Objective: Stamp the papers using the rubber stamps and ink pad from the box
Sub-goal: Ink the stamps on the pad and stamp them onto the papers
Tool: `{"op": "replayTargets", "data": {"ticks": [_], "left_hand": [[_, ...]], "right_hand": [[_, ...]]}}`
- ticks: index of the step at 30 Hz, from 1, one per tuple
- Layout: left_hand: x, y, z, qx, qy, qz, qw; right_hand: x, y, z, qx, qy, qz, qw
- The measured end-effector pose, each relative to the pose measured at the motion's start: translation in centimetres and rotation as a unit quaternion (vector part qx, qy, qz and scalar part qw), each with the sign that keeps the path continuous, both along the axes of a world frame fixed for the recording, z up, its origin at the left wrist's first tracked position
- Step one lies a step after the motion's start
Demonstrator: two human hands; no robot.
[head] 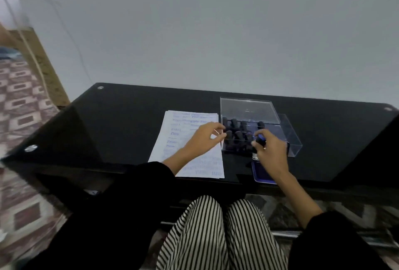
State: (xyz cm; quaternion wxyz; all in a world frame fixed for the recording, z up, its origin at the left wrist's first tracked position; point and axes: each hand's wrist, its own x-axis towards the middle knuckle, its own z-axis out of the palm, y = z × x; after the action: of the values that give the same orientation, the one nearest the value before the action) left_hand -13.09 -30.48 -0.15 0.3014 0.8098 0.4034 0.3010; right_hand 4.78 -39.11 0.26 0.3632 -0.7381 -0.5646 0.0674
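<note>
Plain pale grey wall [216, 32], evenly lit, with a thin cable [71, 38] hanging down its left part. Black glossy tabletop [129, 118] set against the wall, with round metal studs [100, 87] at its corners. Left: floor [21, 101] patterned in maroon and cream, bordered by a wooden board [43, 62].

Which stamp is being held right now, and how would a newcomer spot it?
On the black table, find the clear box right of the papers. At its near edge, beside the blue ink pad, the right hand grips one stamp. Unlike the all-dark stamps standing in the box, it shows a blue top.
</note>
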Motion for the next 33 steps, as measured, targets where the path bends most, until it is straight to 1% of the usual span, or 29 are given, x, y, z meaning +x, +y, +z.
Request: {"op": "replayTargets", "data": {"ticks": [2, 4, 7, 10, 14, 16, 19, 22, 25, 33], "left_hand": [[-2.5, 1.6, 0.8, 0.014, -0.023, 0.035, 0.999], [-4.9, 3.3, 1.1, 0.023, -0.020, 0.068, 0.997], [-8.4, 6.0, 0.8, 0.016, 0.029, 0.114, 0.993], [-11.2, 8.9, -0.3, 0.005, 0.088, 0.165, 0.982], [-13.1, 12.1, -2.9, -0.003, 0.148, 0.185, 0.972], [-13.2, 13.1, -4.1, -0.001, 0.164, 0.183, 0.969], [-12.8, 14.0, -5.5, 0.009, 0.220, 0.162, 0.962], [-12.2, 14.5, -6.7, -0.009, 0.260, 0.147, 0.954], [-12.1, 14.7, -7.6, -0.010, 0.274, 0.140, 0.951], [-12.0, 14.6, -8.4, 0.010, 0.262, 0.144, 0.954]], "right_hand": [[-1.8, 2.1, 1.5, 0.019, 0.024, 0.018, 0.999], [-3.7, 4.6, 2.8, 0.030, 0.038, 0.035, 0.998], [-6.8, 8.9, 4.1, 0.044, 0.063, 0.071, 0.994], [-9.8, 13.5, 4.7, 0.047, 0.064, 0.108, 0.991], [-13.6, 19.5, 4.2, 0.020, 0.053, 0.135, 0.989], [-15.1, 22.2, 3.3, 0.002, 0.050, 0.148, 0.988], [-16.7, 25.6, 1.6, -0.030, 0.042, 0.158, 0.986], [-17.4, 27.9, 0.3, -0.059, 0.036, 0.166, 0.984], [-17.7, 29.4, -0.5, -0.076, 0.020, 0.179, 0.981], [-19.0, 30.3, -1.8, -0.103, 0.009, 0.207, 0.973]]}}
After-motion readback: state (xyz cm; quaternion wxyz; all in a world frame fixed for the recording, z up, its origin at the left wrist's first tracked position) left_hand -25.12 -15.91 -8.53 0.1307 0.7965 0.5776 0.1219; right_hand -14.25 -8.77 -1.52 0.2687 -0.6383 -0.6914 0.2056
